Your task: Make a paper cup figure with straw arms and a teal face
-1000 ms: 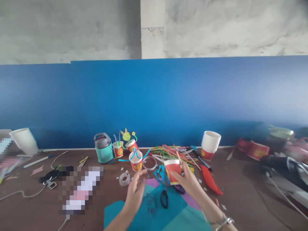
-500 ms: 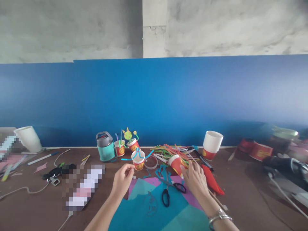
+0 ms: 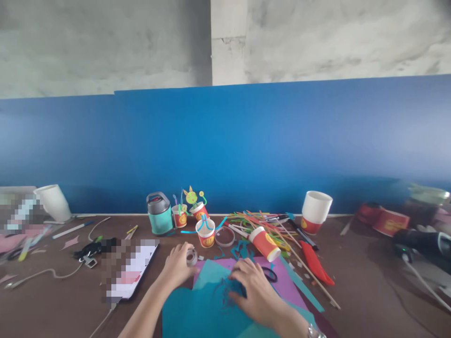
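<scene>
My left hand (image 3: 179,267) is at the left edge of the paper sheets, its fingers curled round a small roll of tape (image 3: 191,257). Over the teal paper (image 3: 190,305), my right hand (image 3: 252,284) covers part of the black-handled scissors (image 3: 269,274); its fingers are bent and spread, and whether they grip the scissors is hidden. A purple sheet (image 3: 289,286) lies under the teal one. Behind my hands stands a paper cup (image 3: 206,237) with blue strips bent out of it. A red and white cup (image 3: 266,244) lies on its side.
A teal flask (image 3: 161,218) and two decorated cups stand by the blue partition (image 3: 246,150). Coloured sticks (image 3: 257,220) lie behind the tipped cup. Stacked cups (image 3: 316,211) and a red piece (image 3: 315,265) are to the right, a phone (image 3: 136,267) to the left.
My right hand has moved left and nearer, from the tipped cup to the scissors. The small tape roll now shows at my left hand. The view has shifted slightly.
</scene>
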